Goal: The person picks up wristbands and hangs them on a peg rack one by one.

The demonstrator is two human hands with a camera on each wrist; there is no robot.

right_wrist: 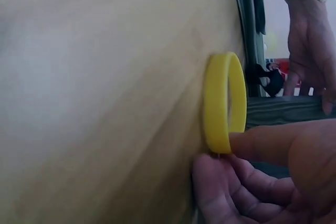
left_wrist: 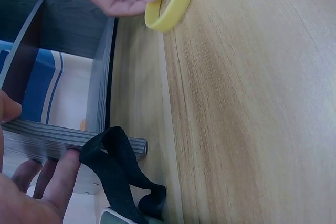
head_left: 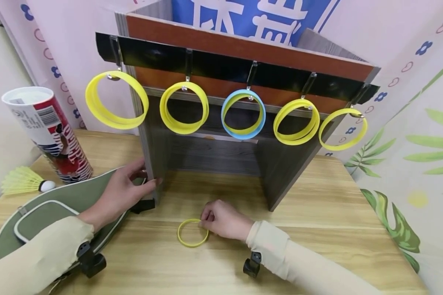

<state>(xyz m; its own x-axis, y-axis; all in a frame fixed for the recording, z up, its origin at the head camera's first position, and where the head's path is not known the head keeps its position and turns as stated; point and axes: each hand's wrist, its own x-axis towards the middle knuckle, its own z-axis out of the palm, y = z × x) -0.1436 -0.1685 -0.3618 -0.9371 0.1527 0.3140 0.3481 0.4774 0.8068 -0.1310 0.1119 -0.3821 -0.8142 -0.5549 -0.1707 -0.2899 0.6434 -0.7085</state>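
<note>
My right hand (head_left: 225, 221) pinches the near edge of a yellow silicone wristband (right_wrist: 216, 103) between thumb and fingers. The band is low over the tabletop; I cannot tell whether it touches the wood. My left hand (head_left: 119, 188) grips the left side panel (left_wrist: 52, 132) of a grey wooden shelf, thumb on its inner face and fingers on the outer. Along the shelf's front, several hooks on a black strip (head_left: 218, 63) carry more bands, mostly yellow, such as the leftmost yellow wristbands (head_left: 143, 100). On the middle hook hangs a blue wristband (head_left: 242, 135) with a yellow one.
A green racket bag (head_left: 64, 196) lies under my left forearm, its black strap (left_wrist: 118, 161) by the panel's foot. Beyond it stand a shuttlecock tube (head_left: 51, 135) and a yellow shuttlecock (head_left: 22, 180). Patterned curtains (head_left: 402, 82) hang behind the wooden table (head_left: 336, 229).
</note>
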